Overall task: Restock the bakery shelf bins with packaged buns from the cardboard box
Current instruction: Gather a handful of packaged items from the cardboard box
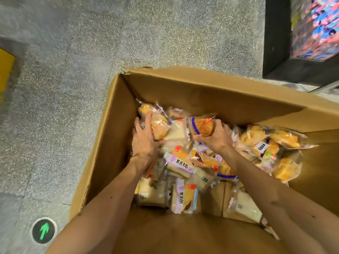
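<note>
- cardboard box (201, 92): open top, sits on the speckled floor (73, 52). Packs are heaped loose inside, mostly toward the far wall and right side.
- golden bun pack (159, 128): far-left corner of the box. Long axis is diagonal, far-left to near-right. It overlaps a white bread pack (176, 132).
- left hand (145, 143): back of hand up, forearm reaching in from near-left. Fingers curl over the pack's left edge, thumb hooked at its near end, so it grips the pack.
- brown bun pack (201, 127): round, mid-box, just right of the golden one. Purple stripe on its left edge; crimped end with a red tag points at the far wall.
- right hand (219, 136): back of hand up, fingers wrapped over the pack's right side, thumb under its near edge. It grips the pack.
- purple-label sandwich packs (181, 165): between the forearms, at mixed angles.
- green arrow sticker (43, 230): on the floor near-left of the box, pointing away from the person.
</note>
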`<state>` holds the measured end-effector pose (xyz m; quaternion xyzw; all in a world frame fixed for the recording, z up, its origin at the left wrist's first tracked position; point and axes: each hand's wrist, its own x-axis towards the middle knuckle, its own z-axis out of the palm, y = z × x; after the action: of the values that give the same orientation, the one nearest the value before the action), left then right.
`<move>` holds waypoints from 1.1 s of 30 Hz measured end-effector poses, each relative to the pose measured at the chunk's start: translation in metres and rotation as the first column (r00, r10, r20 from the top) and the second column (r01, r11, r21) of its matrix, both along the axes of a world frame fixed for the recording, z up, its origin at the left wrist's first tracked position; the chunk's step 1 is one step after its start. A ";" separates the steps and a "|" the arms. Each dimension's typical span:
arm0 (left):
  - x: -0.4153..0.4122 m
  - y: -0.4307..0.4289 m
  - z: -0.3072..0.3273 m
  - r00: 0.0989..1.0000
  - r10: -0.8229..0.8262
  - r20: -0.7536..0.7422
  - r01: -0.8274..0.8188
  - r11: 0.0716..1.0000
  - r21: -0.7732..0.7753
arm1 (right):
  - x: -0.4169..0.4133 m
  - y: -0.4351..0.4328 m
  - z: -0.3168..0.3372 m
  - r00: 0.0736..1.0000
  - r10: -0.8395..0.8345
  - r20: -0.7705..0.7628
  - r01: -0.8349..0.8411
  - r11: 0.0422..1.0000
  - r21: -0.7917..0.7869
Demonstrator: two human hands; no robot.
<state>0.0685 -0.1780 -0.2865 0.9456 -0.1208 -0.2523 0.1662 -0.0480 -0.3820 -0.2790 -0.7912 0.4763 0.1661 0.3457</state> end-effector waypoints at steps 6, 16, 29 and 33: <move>-0.004 0.019 0.014 0.999 -0.049 -0.001 0.048 0.997 -0.052 | -0.020 0.006 0.013 0.998 -0.032 0.046 0.027 0.994 0.109; -0.021 0.032 0.082 0.995 -0.010 -0.097 -0.017 0.961 -0.275 | -0.075 0.028 0.083 0.985 -0.173 0.023 0.156 0.934 0.321; -0.121 -0.023 0.215 0.910 -0.194 -0.366 -0.091 0.769 -0.633 | -0.199 0.038 0.224 0.745 -0.588 0.315 0.370 0.757 0.538; -0.175 -0.051 0.250 0.856 -0.295 -0.424 -0.116 0.690 -0.714 | -0.266 0.033 0.255 0.560 -0.718 0.414 0.452 0.684 0.573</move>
<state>-0.1068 -0.2291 -0.0364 0.6955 -0.2090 -0.4325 0.5343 -0.3135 -0.3485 -0.0237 -0.4999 0.5329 -0.1324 0.6697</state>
